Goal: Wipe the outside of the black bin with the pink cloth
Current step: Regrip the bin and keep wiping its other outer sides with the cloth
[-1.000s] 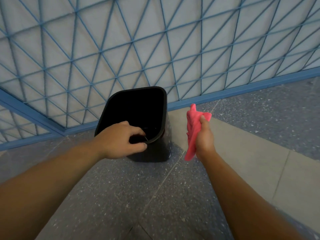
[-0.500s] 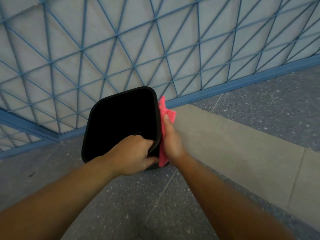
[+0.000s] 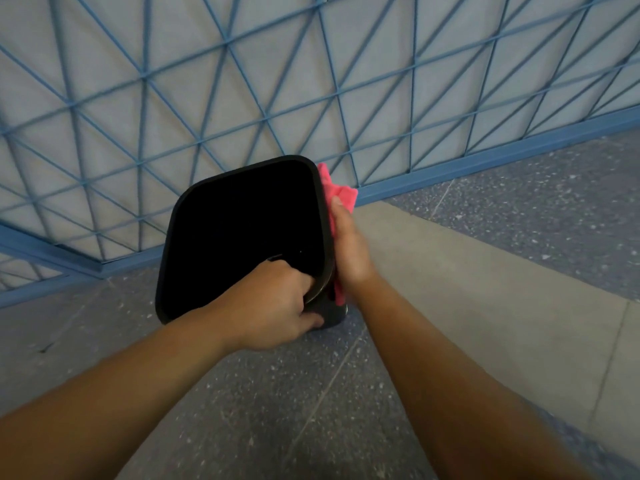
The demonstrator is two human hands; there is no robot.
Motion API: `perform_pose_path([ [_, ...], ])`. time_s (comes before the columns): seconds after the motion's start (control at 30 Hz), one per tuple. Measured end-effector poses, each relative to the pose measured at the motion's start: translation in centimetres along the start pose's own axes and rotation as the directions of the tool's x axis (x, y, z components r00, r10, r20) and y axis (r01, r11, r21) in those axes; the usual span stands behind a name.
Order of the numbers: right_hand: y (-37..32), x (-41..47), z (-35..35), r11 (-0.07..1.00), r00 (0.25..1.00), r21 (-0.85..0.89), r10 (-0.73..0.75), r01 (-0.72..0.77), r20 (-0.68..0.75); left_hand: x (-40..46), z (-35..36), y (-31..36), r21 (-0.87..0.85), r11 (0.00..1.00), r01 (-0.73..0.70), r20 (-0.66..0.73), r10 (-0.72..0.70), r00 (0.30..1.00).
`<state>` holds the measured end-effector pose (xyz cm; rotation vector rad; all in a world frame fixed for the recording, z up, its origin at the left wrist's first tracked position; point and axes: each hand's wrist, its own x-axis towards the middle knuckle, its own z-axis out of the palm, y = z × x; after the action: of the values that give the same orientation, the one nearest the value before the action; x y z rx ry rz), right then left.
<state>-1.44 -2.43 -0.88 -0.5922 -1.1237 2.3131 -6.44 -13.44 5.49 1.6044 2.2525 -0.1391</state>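
The black bin point(image 3: 239, 233) stands on the floor, its open mouth tipped toward me. My left hand point(image 3: 273, 306) grips the bin's near rim, fingers curled inside and thumb on the outer wall. My right hand point(image 3: 349, 247) presses the pink cloth point(image 3: 341, 195) flat against the bin's right outer side. The cloth sticks out above my fingers and a strip shows below my palm. Most of the bin's outer walls are hidden from this angle.
A pale wall with a blue diagonal grid point(image 3: 311, 81) rises right behind the bin, with a blue base rail point(image 3: 485, 157). The floor is dark speckled stone with a lighter grey strip point(image 3: 485, 271) running to the right.
My right hand moved left with the cloth from open air onto the bin's right side. The bin's mouth has tilted more toward me under my left hand's grip.
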Motion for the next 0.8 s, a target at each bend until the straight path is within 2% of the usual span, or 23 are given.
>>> perform_pose_path([
  [0.1,1.4,-2.1,-0.3,0.995,0.997,-0.096,0.012,-0.019,-0.071,-0.2,0.2,-0.1,-0.032,0.999,0.000,0.038,0.002,0.999],
  [0.17,1.2,-2.5,-0.7,0.995,0.988,-0.051,0.077,-0.085,-0.137,-0.3,0.0,0.2,-0.034,0.999,-0.007,0.039,0.009,0.999],
  [0.27,0.3,-0.9,-0.6,1.000,1.000,0.017,0.004,-0.004,-0.001,-0.1,-0.3,0.6,-0.014,1.000,0.021,0.032,-0.021,0.999],
  [0.37,0.5,-1.0,-0.3,1.000,1.000,0.015,0.011,-0.011,0.023,-0.2,-0.5,0.7,-0.003,1.000,0.025,0.033,-0.024,0.999],
  [0.43,1.0,-2.6,-0.2,0.999,0.996,-0.025,0.035,-0.037,-0.082,-0.4,-0.5,0.7,-0.039,0.999,0.022,0.040,-0.020,0.999],
  [0.47,1.0,-3.1,-0.3,0.998,0.989,0.012,0.061,-0.060,-0.138,-0.4,-0.4,0.8,-0.049,0.999,0.017,0.039,-0.015,0.999],
  [0.53,0.6,-2.8,-0.2,0.995,0.989,0.070,0.081,-0.073,-0.122,-0.3,-0.4,0.8,-0.051,0.998,0.019,0.025,-0.018,1.000],
  [0.6,-0.1,-1.5,-0.1,0.998,0.998,0.033,0.050,-0.049,-0.031,0.2,-0.4,0.8,-0.031,0.999,0.033,0.012,-0.033,0.999],
  [0.67,-0.7,-0.8,0.0,0.998,0.999,0.043,0.054,-0.054,-0.006,0.4,-0.5,0.8,-0.022,0.999,0.044,0.016,-0.044,0.999],
  [0.8,-0.8,-4.2,0.2,0.998,0.990,0.034,0.064,-0.061,-0.128,0.2,-0.5,0.8,-0.082,0.996,0.034,0.019,-0.033,0.999],
])
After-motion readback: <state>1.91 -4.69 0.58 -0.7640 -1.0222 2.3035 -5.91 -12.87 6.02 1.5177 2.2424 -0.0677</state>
